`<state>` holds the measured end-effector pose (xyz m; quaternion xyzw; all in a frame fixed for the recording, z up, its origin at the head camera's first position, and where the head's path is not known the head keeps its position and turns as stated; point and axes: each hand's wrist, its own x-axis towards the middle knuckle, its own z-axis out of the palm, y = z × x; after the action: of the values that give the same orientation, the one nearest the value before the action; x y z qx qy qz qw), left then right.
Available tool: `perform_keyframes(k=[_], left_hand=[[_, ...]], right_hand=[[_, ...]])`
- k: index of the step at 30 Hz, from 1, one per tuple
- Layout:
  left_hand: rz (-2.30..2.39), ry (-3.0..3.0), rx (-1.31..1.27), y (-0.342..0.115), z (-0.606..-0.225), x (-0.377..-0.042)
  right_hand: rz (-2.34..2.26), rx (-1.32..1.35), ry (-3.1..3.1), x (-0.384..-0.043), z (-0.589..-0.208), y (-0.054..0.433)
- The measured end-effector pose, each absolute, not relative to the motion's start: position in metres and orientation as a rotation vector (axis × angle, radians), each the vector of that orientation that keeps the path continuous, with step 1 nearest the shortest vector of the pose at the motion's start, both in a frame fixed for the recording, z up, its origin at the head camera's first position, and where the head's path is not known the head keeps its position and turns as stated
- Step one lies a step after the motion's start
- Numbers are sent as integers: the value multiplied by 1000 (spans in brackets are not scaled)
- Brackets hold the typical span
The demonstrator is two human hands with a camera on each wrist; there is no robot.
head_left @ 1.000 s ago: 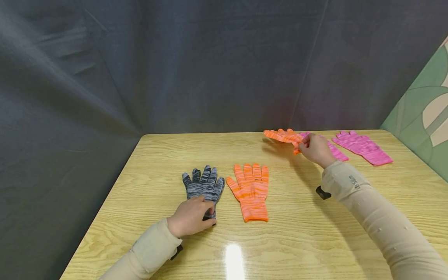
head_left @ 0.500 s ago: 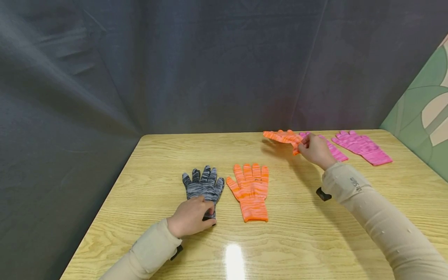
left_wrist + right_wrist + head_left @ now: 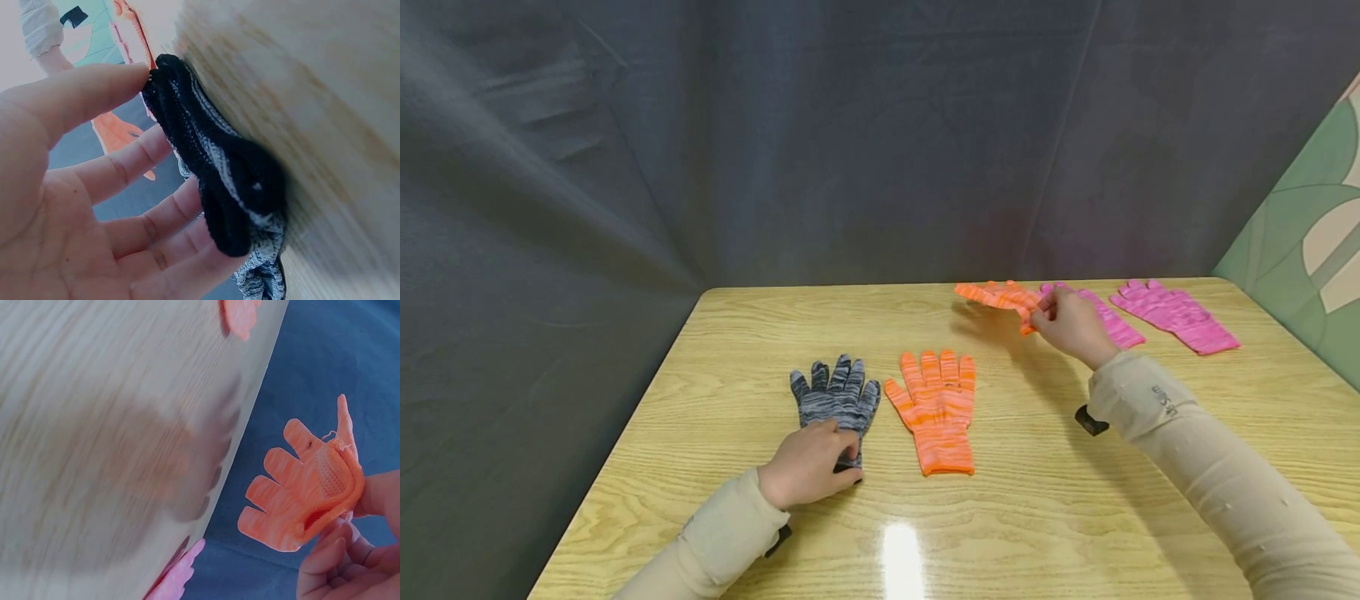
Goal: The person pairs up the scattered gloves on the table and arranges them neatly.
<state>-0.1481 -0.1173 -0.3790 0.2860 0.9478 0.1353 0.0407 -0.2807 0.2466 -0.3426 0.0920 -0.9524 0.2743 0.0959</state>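
In the head view, my left hand (image 3: 812, 462) lies over the cuff of a dark grey striped knit glove (image 3: 835, 404), fingers toward the back. The left wrist view shows the glove's black cuff (image 3: 206, 150) bunched between my thumb and curled fingers. Out at the back right, my right hand (image 3: 1075, 325) pinches the cuff of an orange knit glove (image 3: 1000, 294), holding it above the table with its fingers pointing left. The right wrist view shows this raised glove's open cuff. A second orange glove (image 3: 942, 417) lies flat beside the grey one.
Two pink gloves lie at the back right: one pink glove (image 3: 1116, 321) is partly behind my right hand, and the other pink glove (image 3: 1180, 317) is farther right. The wooden table (image 3: 1015, 517) ends at a dark cloth (image 3: 887, 150) behind.
My right hand has shifted slightly left with the raised orange glove, which hangs a little lower. The left hand and the grey glove stay in place.
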Motion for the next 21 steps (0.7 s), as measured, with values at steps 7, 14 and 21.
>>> perform_keyframes(k=[7, 14, 21], left_hand=[[403, 2900, 876, -117, -379, -149], [410, 2899, 881, -117, -379, -148], [410, 2897, 882, -118, -378, -148]], right_hand=[[820, 326, -2802, -275, -338, 239], [840, 322, -2820, -272, -336, 238], [840, 323, -2808, -271, -335, 238]])
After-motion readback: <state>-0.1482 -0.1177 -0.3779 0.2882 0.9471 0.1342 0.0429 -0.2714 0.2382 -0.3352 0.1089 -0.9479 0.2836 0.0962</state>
